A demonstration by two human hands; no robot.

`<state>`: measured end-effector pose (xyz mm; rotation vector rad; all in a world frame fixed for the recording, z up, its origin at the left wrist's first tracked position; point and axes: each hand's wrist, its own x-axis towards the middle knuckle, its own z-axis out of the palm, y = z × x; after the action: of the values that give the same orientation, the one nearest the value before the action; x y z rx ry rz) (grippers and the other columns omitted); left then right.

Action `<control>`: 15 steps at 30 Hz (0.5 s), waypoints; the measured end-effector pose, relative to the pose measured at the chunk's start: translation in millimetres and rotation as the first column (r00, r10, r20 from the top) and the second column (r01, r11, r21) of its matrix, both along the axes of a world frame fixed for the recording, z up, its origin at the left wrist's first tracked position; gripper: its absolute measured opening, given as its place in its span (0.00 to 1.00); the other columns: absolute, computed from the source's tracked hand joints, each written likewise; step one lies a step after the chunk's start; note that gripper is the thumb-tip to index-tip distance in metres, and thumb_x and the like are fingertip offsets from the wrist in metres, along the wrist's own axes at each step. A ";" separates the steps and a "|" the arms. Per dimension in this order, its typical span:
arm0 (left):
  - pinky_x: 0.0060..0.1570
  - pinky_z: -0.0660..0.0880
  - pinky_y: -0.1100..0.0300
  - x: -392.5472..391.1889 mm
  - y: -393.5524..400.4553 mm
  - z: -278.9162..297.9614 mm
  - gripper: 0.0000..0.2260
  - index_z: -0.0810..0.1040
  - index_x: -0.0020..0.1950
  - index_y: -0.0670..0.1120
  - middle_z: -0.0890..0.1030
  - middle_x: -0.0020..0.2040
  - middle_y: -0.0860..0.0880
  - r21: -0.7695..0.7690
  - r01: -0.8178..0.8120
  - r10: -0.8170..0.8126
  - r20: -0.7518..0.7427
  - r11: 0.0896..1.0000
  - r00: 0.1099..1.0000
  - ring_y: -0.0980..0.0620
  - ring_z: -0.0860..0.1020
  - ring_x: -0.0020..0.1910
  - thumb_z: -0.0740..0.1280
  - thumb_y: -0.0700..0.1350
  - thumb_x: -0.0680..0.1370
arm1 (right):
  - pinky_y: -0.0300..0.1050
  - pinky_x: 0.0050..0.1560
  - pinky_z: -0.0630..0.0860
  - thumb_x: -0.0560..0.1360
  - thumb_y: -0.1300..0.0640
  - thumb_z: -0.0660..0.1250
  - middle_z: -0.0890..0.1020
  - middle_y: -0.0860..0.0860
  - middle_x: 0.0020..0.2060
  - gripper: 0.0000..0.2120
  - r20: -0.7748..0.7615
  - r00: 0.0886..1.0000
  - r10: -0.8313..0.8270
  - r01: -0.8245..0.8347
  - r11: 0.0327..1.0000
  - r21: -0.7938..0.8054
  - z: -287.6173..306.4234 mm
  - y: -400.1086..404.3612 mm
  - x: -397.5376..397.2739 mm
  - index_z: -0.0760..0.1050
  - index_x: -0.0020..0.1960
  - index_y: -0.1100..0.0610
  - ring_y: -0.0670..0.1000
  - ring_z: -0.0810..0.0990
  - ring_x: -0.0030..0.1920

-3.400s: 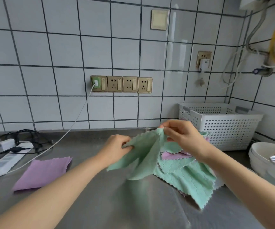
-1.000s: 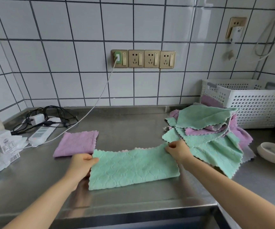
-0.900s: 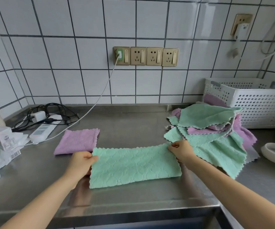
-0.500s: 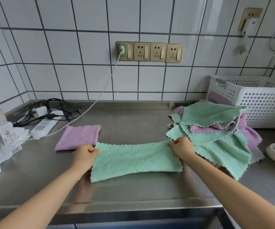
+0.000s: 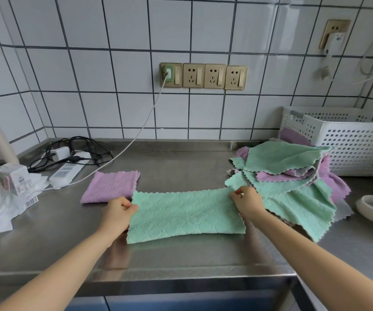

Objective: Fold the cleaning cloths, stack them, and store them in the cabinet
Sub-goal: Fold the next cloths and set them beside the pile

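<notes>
The green cloth point(image 5: 186, 215) lies flat on the steel table point(image 5: 181, 261), already folded once into a long strip whose long axis runs left to right across the person's front, parallel to the table's near edge. Each short end sits in a grip: the left hand point(image 5: 117, 213) pinches the left end, thumb on top and fingers curled under the scalloped edge, and the right hand point(image 5: 247, 204) pinches the far corner of the right end between thumb and forefinger, the other fingers tucked in. Neither hand is nearer than the other; the strip spans the gap between them, so the fold that I judge comes next turns on bringing one short end over to meet the other across that long axis. The folded purple cloth point(image 5: 111, 186) lies just beyond the left hand, its near right corner touching or very nearly touching the strip's left end (which suggests carrying the right end leftward, so that the finished square lands beside the start of the stack). On the right, the heap of unfolded cloths point(image 5: 293, 176) laps against the strip's right end, under the right wrist, with the white perforated basket point(image 5: 346, 142) behind it; lifting that end could drag a loose corner along.
</notes>
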<state>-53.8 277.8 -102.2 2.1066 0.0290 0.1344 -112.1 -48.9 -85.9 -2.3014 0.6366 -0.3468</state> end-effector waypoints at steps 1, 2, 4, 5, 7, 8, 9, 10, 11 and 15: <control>0.37 0.73 0.54 -0.4 -1.4 0.5 0.06 0.77 0.37 0.41 0.75 0.28 0.47 0.030 -0.006 0.005 0.017 1.000 1.000 0.47 0.72 0.29 0.71 0.40 0.73 | 0.41 0.34 0.69 0.77 0.58 0.64 0.80 0.58 0.41 0.10 -0.011 1.000 -0.007 0.007 1.000 -0.003 -0.3 0.8 -0.1 0.77 0.50 0.66 0.55 0.76 0.39; 0.39 0.73 0.55 -1.3 -2.6 2.2 0.06 0.78 0.37 0.41 0.77 0.29 0.47 0.060 -0.015 0.013 0.024 0.998 1.000 0.46 0.74 0.32 0.71 0.40 0.73 | 0.42 0.35 0.69 0.77 0.59 0.64 0.80 0.59 0.39 0.10 -0.027 1.000 -0.011 0.011 1.000 -0.002 -0.3 1.0 -0.1 0.78 0.49 0.67 0.55 0.76 0.38; 0.42 0.72 0.56 -5.4 -5.2 9.4 0.04 0.79 0.40 0.41 0.81 0.34 0.45 0.123 -0.029 0.026 0.026 0.992 0.999 0.43 0.78 0.38 0.72 0.40 0.71 | 0.41 0.36 0.68 0.76 0.59 0.64 0.77 0.57 0.35 0.11 -0.049 0.999 -0.017 0.017 1.000 0.007 1.1 1.4 -0.8 0.79 0.47 0.68 0.53 0.73 0.36; 0.44 0.72 0.55 -9.0 -6.8 14.1 0.05 0.79 0.44 0.41 0.82 0.40 0.44 0.155 -0.028 0.024 0.027 0.988 0.999 0.42 0.79 0.42 0.73 0.40 0.71 | 0.41 0.35 0.67 0.76 0.59 0.63 0.76 0.56 0.33 0.10 -0.057 0.998 -0.008 0.009 1.000 0.014 4.2 2.3 -2.5 0.79 0.45 0.67 0.53 0.72 0.35; 0.48 0.72 0.53 -19.4 -7.1 19.8 0.13 0.75 0.55 0.41 0.78 0.53 0.43 0.400 -0.026 -0.033 0.139 0.916 0.990 0.41 0.78 0.49 0.71 0.41 0.72 | 0.42 0.34 0.66 0.76 0.60 0.62 0.74 0.56 0.33 0.09 -0.034 0.999 0.031 -0.031 1.000 0.007 13.3 5.9 -10.1 0.77 0.43 0.64 0.54 0.73 0.36; 0.48 0.73 0.52 -27.6 -7.1 20.9 0.15 0.73 0.59 0.44 0.74 0.57 0.45 0.543 -0.041 -0.112 0.245 0.839 0.963 0.42 0.78 0.50 0.70 0.42 0.74 | 0.42 0.36 0.67 0.77 0.60 0.61 0.76 0.57 0.36 0.08 -0.003 0.998 0.065 -0.065 0.996 -0.060 17.0 8.2 -15.9 0.76 0.45 0.62 0.56 0.75 0.39; 0.48 0.75 0.51 -37.3 -8.7 21.1 0.15 0.73 0.60 0.47 0.71 0.57 0.48 0.606 -0.027 -0.237 0.350 0.795 0.906 0.45 0.77 0.51 0.68 0.44 0.75 | 0.44 0.42 0.71 0.77 0.61 0.60 0.78 0.57 0.43 0.08 0.035 0.993 0.113 -0.104 0.976 -0.194 19.5 12.3 -23.8 0.76 0.51 0.61 0.58 0.77 0.45; 0.51 0.75 0.51 -48.5 -11.4 20.4 0.13 0.73 0.61 0.49 0.70 0.58 0.52 0.624 0.086 -0.382 0.358 0.777 0.852 0.49 0.76 0.53 0.66 0.46 0.76 | 0.46 0.49 0.73 0.77 0.62 0.59 0.78 0.56 0.52 0.12 0.059 0.981 0.186 -0.155 0.925 -0.347 20.0 18.4 -33.7 0.76 0.58 0.60 0.59 0.77 0.53; 0.58 0.72 0.53 -59.0 -15.8 19.2 0.13 0.73 0.63 0.51 0.70 0.60 0.56 0.613 0.257 -0.520 0.298 0.747 0.800 0.54 0.73 0.58 0.64 0.48 0.78 | 0.45 0.56 0.73 0.77 0.62 0.59 0.78 0.54 0.57 0.14 0.088 0.949 0.302 -0.232 0.861 -0.453 18.5 25.9 -44.8 0.75 0.61 0.59 0.57 0.76 0.57; 0.73 0.42 0.64 -78.8 -36.1 -3.2 0.24 0.58 0.76 0.58 0.49 0.74 0.67 0.679 0.571 -0.763 -0.025 0.462 0.646 0.65 0.44 0.75 0.52 0.60 0.80 | 0.30 0.68 0.57 0.79 0.60 0.57 0.76 0.53 0.64 0.16 -0.070 0.656 0.752 -0.667 0.534 -0.519 2.4 56.1 -79.1 0.75 0.64 0.57 0.51 0.71 0.67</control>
<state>-132.7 241.8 -105.4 2.5723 -1.2152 -0.0580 -191.2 7.2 -83.5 -2.7495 -0.6062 -0.3116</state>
